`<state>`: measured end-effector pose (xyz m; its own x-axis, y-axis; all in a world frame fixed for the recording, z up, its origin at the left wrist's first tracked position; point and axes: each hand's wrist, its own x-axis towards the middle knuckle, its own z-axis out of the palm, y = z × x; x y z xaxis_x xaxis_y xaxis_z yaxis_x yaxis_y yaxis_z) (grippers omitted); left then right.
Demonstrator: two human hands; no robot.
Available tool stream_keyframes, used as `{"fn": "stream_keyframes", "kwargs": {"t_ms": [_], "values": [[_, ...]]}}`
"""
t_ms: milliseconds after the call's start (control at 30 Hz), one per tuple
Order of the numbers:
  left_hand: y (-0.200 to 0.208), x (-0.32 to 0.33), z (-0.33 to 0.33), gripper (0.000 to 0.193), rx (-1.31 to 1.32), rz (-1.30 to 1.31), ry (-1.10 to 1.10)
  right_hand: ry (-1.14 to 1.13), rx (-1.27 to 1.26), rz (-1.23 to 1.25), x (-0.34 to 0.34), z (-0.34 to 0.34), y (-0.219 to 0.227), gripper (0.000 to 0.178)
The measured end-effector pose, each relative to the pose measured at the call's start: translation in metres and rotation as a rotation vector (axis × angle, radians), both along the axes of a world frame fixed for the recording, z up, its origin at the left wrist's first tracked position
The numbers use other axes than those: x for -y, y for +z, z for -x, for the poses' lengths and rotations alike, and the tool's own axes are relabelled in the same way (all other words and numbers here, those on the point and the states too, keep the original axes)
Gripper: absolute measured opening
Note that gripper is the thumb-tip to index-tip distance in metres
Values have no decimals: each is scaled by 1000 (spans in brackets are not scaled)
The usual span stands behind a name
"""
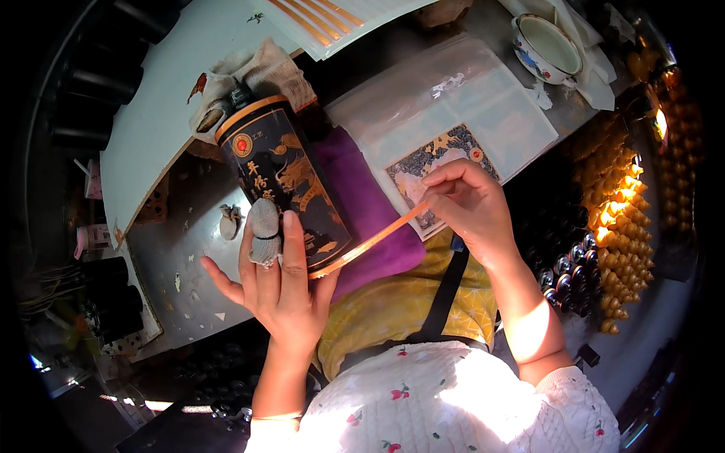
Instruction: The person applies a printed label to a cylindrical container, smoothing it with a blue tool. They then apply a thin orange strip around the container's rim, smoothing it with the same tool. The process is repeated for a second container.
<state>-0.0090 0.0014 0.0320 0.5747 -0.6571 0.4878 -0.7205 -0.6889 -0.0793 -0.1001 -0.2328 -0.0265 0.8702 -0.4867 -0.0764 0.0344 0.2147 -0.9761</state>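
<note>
A black cylindrical bottle [291, 181] with gold decoration lies tilted, its neck end resting on a bundled beige cloth [264, 72]. My left hand [283, 291] grips its lower end, fingers stretched along the side and thumb near the base rim. A grey cloth cover [265, 230] is tied on one of those fingers. Between thumb and fingertips, my right hand [472, 208] pinches the end of a narrow gold strip [385, 232]. The strip runs straight to the bottle's base rim, where it meets the edge close to my left thumb.
A purple cloth [355, 196] lies under the bottle. To the right are a clear plastic sheet [491, 98], a patterned printed sheet [453, 155] and an enamel bowl [547, 49]. More gold strips [317, 19] lie at the far side. Gold-coloured pieces [619, 226] crowd the right.
</note>
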Motion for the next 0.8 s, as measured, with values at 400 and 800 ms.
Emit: {"fn": "stream_keyframes", "kwargs": {"t_ms": [400,800], "values": [[-55,-33,-20,75,-282,383,-105,165,-37,-157,-25,-14,16,19],[-67,-53,52,100,-651,439,-16,156,109,-412,-45,-10,26,43]]}}
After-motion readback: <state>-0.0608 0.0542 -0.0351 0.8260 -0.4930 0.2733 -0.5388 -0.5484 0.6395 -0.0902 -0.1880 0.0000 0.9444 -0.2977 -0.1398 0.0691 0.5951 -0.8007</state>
